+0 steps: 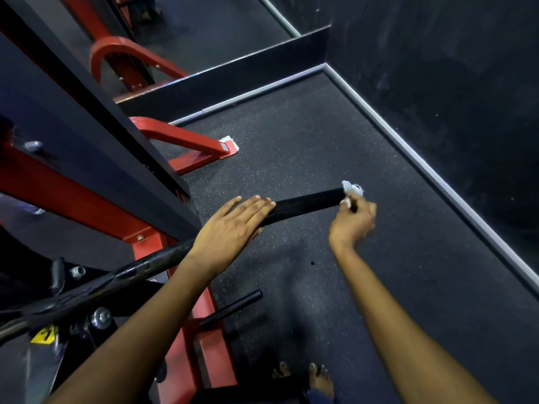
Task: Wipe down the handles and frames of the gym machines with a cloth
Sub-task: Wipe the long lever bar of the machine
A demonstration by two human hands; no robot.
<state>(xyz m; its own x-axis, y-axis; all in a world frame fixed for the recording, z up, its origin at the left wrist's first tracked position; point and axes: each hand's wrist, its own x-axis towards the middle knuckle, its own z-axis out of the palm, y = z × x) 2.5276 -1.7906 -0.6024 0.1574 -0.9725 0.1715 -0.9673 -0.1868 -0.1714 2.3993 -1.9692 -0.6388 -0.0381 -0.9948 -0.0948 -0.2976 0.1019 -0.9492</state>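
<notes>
A black padded handle [306, 204] juts out to the right from a black bar of the red-framed gym machine [145, 243]. My left hand [233, 225] rests flat on the handle's inner part, fingers straight. At the handle's outer tip, my right hand [353, 223] pinches a small white cloth [351, 192] against the end of the grip. Only a crumpled bit of the cloth shows above my fingers.
Dark speckled rubber flooring [320, 141] spreads below. A red base foot [186, 141] of the machine lies at upper left. A dark wall with a pale skirting strip [423, 161] runs along the right. A mirror is behind. Black pegs [233, 307] stick out low, near my bare feet [318, 377].
</notes>
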